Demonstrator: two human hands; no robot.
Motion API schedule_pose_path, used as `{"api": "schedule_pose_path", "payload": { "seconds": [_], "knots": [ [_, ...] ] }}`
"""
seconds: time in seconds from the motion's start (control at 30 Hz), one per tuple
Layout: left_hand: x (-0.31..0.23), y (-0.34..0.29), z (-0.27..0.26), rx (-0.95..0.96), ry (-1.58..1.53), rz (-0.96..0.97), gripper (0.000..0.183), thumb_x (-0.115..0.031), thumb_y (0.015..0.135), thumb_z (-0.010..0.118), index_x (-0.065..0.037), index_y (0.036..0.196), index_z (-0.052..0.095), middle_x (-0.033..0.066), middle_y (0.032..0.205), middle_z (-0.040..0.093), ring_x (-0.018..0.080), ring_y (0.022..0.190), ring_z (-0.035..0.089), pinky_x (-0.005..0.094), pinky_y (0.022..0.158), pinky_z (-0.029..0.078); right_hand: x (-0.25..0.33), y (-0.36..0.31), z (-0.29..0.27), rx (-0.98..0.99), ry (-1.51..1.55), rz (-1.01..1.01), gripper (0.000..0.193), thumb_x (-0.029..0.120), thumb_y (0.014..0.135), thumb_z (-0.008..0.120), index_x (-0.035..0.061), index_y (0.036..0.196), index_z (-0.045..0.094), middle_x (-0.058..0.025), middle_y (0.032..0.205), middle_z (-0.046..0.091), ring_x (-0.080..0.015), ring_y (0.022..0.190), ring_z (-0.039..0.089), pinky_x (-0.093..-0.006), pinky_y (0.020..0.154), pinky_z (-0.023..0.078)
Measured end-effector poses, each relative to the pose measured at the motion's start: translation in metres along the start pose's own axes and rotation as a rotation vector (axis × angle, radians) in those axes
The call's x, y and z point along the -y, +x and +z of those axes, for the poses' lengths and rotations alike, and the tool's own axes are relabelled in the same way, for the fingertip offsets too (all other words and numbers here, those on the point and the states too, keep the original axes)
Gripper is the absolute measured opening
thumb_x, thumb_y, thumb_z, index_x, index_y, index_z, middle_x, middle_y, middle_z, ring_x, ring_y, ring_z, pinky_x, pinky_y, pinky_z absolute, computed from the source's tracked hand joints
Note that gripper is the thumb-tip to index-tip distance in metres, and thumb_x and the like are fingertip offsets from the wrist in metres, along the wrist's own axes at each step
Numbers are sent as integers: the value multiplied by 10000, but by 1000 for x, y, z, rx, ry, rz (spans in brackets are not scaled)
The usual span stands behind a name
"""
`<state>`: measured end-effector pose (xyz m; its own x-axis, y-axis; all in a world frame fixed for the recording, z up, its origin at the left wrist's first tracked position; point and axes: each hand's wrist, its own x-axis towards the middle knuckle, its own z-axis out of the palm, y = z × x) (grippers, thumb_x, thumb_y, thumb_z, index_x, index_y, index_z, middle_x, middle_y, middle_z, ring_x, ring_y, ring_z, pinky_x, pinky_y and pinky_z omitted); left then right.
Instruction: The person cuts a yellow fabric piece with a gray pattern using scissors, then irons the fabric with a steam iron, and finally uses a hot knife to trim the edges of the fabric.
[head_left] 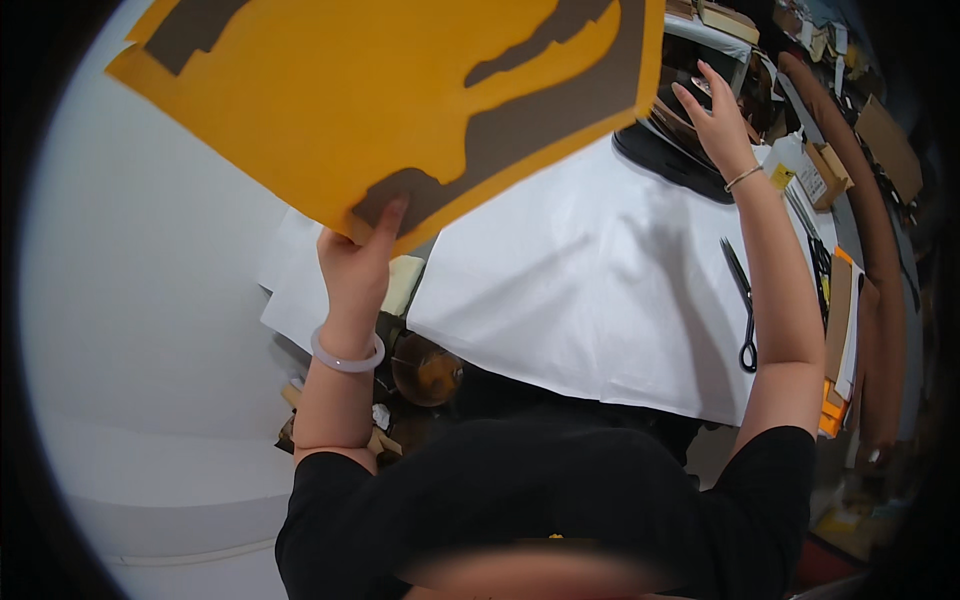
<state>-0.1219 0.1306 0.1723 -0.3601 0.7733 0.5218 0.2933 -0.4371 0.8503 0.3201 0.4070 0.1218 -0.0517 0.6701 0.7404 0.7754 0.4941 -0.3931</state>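
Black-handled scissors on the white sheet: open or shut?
Shut: the black-handled scissors lie flat on the white sheet, blades together in one line.

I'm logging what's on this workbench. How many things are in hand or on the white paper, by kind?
Yellow-and-brown sheets: 1, held up by the left hand at its lower edge; the right hand is open by its right edge
White paper sheets covering the table: 1
Black scissors: 1
Total: 3
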Motion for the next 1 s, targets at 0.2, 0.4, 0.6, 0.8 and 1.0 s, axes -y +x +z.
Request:
{"api": "schedule_pose_path", "payload": {
  "seconds": [0.2,0.4,0.6,0.8,1.0],
  "knots": [
    [-2,-2,7,22,-9,4,286,-75,971,810,43,1207,700,85,1180,750,160,1082,693,304,979,544,-30,7,9,120,-517,159,896,610,947,738,13,1567,488,-222,1585,527,-385,1459,511,-467,1218,406],
    [0,14,-1,-57,51,10,240,-69,973,805,39,1165,709,75,1141,756,127,1006,698,272,907,555,-64,35,7,235,-474,179,960,678,863,787,61,1549,521,-201,1470,622,-374,1349,609,-493,1130,485],
    [-9,20,-9,-118,96,23,235,-69,972,806,31,1162,711,57,1118,753,121,1002,694,259,888,545,-101,68,12,464,-252,329,622,490,863,881,27,1210,653,-210,1144,737,-403,1061,696,-448,915,537],
    [-35,10,-9,-140,-19,98,271,-61,967,812,26,1203,710,51,1149,747,127,1052,673,277,944,522,-92,43,-12,191,35,209,460,373,965,816,24,1195,624,-129,939,648,-250,839,588,-375,805,507],
    [-58,17,-9,-123,-2,270,273,-49,965,811,24,1210,714,52,1167,749,122,1061,669,278,957,519,-36,9,-93,-179,536,289,422,472,1050,712,59,1075,631,18,814,579,-108,727,523,-298,679,447]
  ]
}}
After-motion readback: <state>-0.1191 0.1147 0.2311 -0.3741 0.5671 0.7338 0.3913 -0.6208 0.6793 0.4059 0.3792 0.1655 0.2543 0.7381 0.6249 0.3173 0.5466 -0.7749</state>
